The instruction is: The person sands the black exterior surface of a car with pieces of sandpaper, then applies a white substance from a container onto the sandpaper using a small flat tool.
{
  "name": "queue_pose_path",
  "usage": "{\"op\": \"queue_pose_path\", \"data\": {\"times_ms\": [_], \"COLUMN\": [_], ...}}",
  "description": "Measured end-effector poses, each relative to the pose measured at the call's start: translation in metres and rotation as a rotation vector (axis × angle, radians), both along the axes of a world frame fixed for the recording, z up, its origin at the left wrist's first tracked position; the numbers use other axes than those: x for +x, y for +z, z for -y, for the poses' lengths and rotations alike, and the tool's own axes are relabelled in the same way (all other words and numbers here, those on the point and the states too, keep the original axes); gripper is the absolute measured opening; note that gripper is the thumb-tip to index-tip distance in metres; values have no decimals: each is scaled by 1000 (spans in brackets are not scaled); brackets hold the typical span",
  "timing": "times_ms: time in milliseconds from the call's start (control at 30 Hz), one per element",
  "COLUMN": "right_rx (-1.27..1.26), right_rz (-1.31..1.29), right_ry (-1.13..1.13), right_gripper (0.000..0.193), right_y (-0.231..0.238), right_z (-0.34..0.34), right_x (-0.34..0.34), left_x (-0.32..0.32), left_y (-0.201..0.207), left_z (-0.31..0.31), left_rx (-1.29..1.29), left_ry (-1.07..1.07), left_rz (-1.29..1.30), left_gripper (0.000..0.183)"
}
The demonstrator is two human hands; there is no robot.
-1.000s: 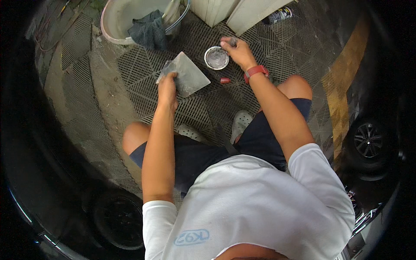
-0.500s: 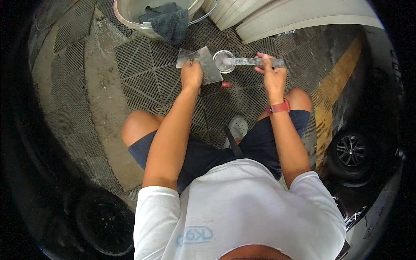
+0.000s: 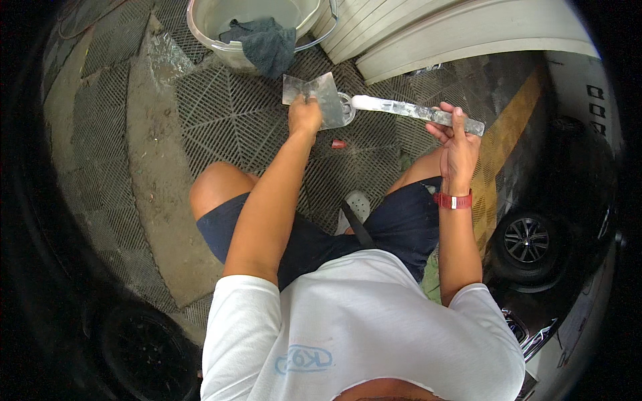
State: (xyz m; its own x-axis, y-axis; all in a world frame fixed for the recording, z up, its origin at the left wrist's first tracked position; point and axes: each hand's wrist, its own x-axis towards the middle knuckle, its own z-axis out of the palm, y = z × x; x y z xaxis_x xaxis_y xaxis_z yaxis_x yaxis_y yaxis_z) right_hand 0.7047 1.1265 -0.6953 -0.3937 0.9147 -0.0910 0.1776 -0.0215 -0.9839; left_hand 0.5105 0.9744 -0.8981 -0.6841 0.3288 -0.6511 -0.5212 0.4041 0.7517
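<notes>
My left hand (image 3: pixel 305 117) is closed on a flat grey metal plate (image 3: pixel 328 100), its thumb lying over the near edge. Between the fingers and thumb of my right hand (image 3: pixel 456 137) is a long flat stirring stick (image 3: pixel 409 109), smeared grey and white. A pale pinkish-white paste (image 3: pixel 363 102) coats the stick's far end. That tip points left, just beside the rim of a small round can (image 3: pixel 348 109). The plate hides much of the can. A small red object (image 3: pixel 339 144) lies on the floor below the can; its kind is unclear.
A pale bucket (image 3: pixel 241 59) with a dark grey cloth (image 3: pixel 267 43) over its rim stands ahead. Ribbed grey floor tiles (image 3: pixel 227 120) lie underneath. A white panelled surface (image 3: pixel 461 40) rises at the upper right. Dark cars flank me, one wheel (image 3: pixel 526 239) showing at right.
My right hand has moved right and toward me, drawing the stick's coated end out of the can. The plate now overlaps the can's left part.
</notes>
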Motion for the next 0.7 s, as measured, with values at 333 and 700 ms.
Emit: {"op": "queue_pose_path", "data": {"times_ms": [333, 700], "right_rx": [0, 95], "right_rz": [71, 147], "right_ry": [85, 144], "right_gripper": [40, 37], "right_y": [0, 0], "right_z": [10, 16], "right_x": [-5, -8], "left_x": [-1, -2], "left_y": [24, 20], "left_z": [-1, 0], "left_rx": [135, 142], "left_ry": [-1, -101], "left_rz": [141, 44], "left_gripper": [63, 71]}}
